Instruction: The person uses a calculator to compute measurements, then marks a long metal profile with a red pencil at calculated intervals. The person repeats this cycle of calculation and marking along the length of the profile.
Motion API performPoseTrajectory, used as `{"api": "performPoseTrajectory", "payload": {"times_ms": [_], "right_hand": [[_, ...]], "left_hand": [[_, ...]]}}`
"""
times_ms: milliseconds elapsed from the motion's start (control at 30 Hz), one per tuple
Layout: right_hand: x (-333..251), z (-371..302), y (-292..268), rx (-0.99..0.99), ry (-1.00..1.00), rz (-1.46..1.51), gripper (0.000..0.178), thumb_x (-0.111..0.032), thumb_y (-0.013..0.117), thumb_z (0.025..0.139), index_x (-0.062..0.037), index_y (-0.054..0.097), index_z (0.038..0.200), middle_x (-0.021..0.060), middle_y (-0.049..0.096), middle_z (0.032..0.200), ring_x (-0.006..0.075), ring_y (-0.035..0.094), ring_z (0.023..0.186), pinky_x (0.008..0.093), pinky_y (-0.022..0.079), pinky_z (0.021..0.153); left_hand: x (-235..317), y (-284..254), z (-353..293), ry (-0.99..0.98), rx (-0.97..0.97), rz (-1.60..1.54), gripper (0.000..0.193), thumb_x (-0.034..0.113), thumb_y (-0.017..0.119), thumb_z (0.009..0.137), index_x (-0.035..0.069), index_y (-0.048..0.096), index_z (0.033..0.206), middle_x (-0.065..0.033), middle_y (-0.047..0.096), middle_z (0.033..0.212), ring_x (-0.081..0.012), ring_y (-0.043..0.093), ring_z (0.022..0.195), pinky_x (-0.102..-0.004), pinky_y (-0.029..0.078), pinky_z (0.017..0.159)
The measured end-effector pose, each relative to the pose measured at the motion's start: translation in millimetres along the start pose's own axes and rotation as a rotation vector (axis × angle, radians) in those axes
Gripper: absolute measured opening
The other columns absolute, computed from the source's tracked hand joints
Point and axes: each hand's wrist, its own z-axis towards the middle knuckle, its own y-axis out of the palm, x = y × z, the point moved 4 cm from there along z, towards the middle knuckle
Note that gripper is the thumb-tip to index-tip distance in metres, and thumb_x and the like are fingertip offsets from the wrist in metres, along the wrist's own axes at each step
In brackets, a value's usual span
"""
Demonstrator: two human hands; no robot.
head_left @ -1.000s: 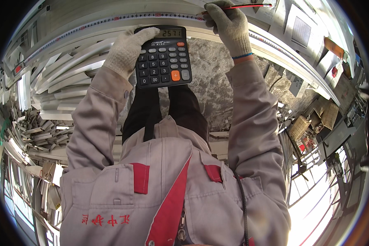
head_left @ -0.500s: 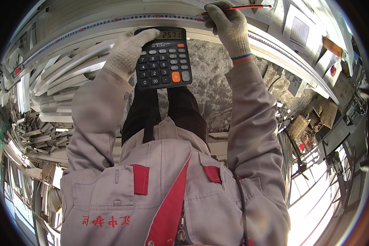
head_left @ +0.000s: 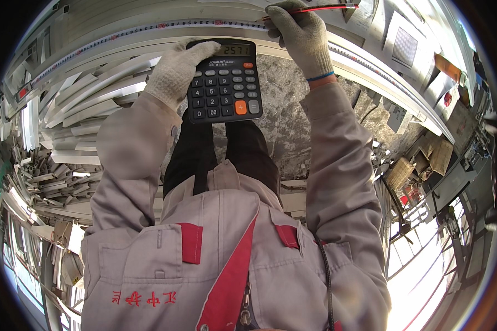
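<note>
Head view: left hand (head_left: 176, 69) holds black calculator (head_left: 225, 81), display seemingly lit.

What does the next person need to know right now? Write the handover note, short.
Left hand: gloved, holds the calculator by its top left corner, above the knees; display lit.
Right hand: gloved, grips a red pencil, tip toward the tape measure that lies along the long metal profile.
Done: a figure shows on the calculator.
Left: no mark can be seen on the profile at the pencil; check before marking.
More cut profiles are stacked to the left.
</note>
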Motion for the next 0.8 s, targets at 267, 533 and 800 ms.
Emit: {"api": "performPoseTrajectory", "payload": {"times_ms": [267,533,800], "right_hand": [[-12.6,7.2,22.0,-0.065,-0.109,-0.054,0.022,-0.019,0.068,0.110,0.0007,0.072,0.102,0.0015,0.072,0.083,0.0083,0.064,0.073,0.0271,0.053,0.066],[-26.4,5.3,32.0,-0.036,-0.152,-0.226,0.023,-0.018,0.068,0.109,0.0019,0.074,0.099,0.0011,0.068,0.075,0.0082,0.064,0.068,0.0284,0.053,0.063],[-25.7,6.5,34.2,-0.027,-0.171,-0.250,0.023,-0.018,0.068,0.109,0.0018,0.074,0.099,0.0022,0.069,0.074,0.0091,0.064,0.067,0.0290,0.053,0.063]], "left_hand": [[-7.3,-2.3,3.7,-0.029,-0.050,-0.018,0.025,0.017,0.071,0.108,-0.002,0.075,0.123,-0.0089,0.081,0.102,-0.0125,0.079,0.078,-0.0248,0.066,0.068],[-12.7,-2.4,3.3,-0.017,-0.048,-0.019,0.027,0.017,0.071,0.108,-0.001,0.074,0.127,-0.0072,0.080,0.104,-0.0107,0.077,0.079,-0.0233,0.065,0.070],[-18.2,-6.8,6.0,-0.031,-0.061,0.000,0.031,0.019,0.076,0.105,-0.002,0.074,0.127,-0.0077,0.080,0.106,-0.0110,0.077,0.082,-0.0234,0.065,0.074]]}}
